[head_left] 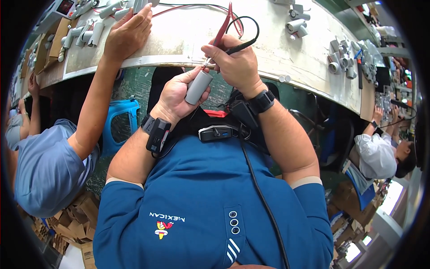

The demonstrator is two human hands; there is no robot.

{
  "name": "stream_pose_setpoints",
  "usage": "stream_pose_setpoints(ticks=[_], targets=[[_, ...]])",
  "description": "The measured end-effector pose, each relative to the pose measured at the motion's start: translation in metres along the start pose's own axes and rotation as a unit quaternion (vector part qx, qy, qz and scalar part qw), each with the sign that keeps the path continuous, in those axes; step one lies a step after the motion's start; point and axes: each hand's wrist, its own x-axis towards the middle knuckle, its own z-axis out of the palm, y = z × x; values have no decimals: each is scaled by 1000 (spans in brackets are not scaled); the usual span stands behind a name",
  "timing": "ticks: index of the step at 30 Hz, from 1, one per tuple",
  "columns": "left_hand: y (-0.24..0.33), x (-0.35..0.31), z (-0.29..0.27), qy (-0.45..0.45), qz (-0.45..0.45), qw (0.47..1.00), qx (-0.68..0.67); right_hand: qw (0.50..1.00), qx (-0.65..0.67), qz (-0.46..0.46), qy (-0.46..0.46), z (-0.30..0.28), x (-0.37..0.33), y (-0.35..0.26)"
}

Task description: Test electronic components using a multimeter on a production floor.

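My left hand (pixel 175 93) is closed round a grey cylinder (pixel 198 88), tilted, just off the table's front edge. Thin wires seem to come out of its upper end, close to my left fingertips. In my right hand (pixel 238 67) are two test probes pinched together, a red probe (pixel 221 32) and a black probe (pixel 242 46). Their tips point down at the wires by the cylinder's top; whether they touch is too small to tell. From the probes, a red lead and a black lead (pixel 258 30) loop away over the table.
The pale worktable (pixel 268 54) carries grey cylinders (pixel 296 24) and a pile of grey parts (pixel 345 56) at right. At left, a co-worker's hand (pixel 130 36) holds grey parts near a cardboard box (pixel 51 45). A blue stool (pixel 121 121) stands below the table.
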Motion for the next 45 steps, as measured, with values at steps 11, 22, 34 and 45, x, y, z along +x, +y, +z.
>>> stream_pose_setpoints(ticks=[11, 22, 34, 45], targets=[[-1, -1, 0, -2, -2, 1000, -5, 997, -66, -42, 8, 3, -2, -4], [-3, 1, -1, 13, 2, 1000, -15, 996, -70, -46, 25, 3, -5, -8], [-1, 0, 2, 25, 6, 1000, -11, 999, -14, -26, 23, 6, -5, -10], [-1, -4, 4, -3, 12, 1000, 12, 1000, -2, -7, 17, 7, -7, -8]])
